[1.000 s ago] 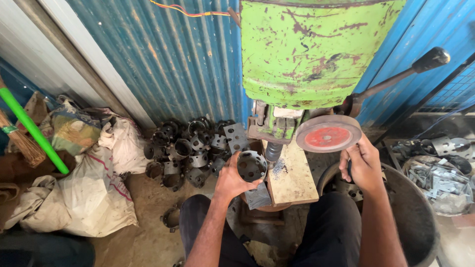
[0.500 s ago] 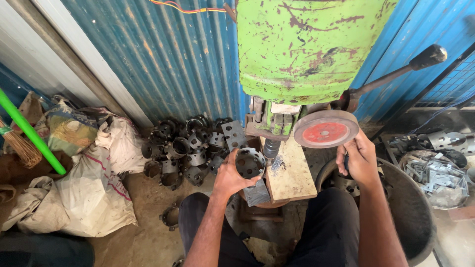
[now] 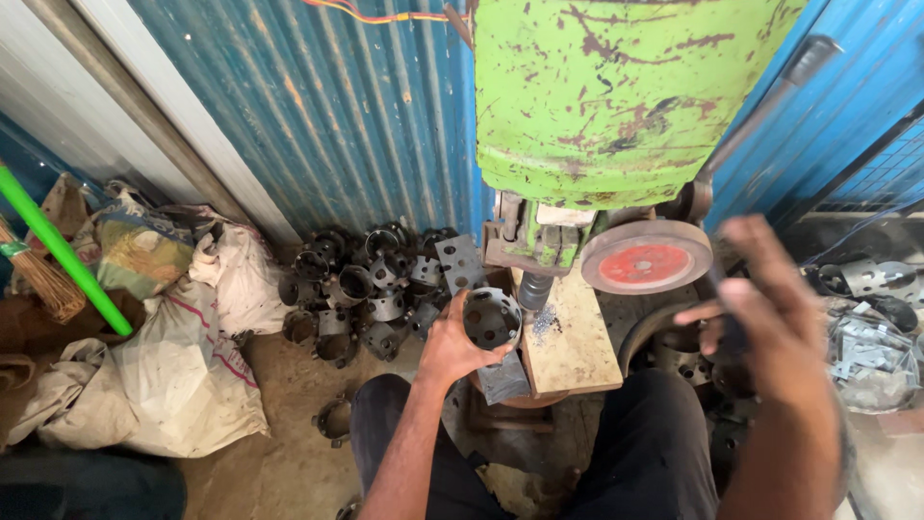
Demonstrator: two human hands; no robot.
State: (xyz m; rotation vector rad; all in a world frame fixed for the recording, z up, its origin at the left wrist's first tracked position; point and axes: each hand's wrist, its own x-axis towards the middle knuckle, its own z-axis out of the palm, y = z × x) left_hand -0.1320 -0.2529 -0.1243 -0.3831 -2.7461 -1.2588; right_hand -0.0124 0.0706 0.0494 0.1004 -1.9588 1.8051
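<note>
My left hand (image 3: 449,349) grips a dark perforated metal ring (image 3: 492,318) and holds it at the left edge of the wooden work block (image 3: 576,345), just left of the press's punch (image 3: 535,289). My right hand (image 3: 770,313) hangs blurred in the air to the right, fingers spread and nothing in it, below the round wheel with a red centre (image 3: 646,257). Above everything rises the worn green press body (image 3: 616,96), and a dark lever (image 3: 770,91) slants up on its right.
A heap of several dark metal rings (image 3: 361,289) lies on the dirt floor against the blue corrugated wall (image 3: 337,106). White sacks (image 3: 164,376) and a green-handled broom (image 3: 58,250) sit at left. More metal parts (image 3: 871,337) lie at right. A tub (image 3: 674,347) stands by my right knee.
My right hand has come off the wheel area and swung right and toward the camera, now open. My left hand still holds the ring by the punch. The view has shifted closer.
</note>
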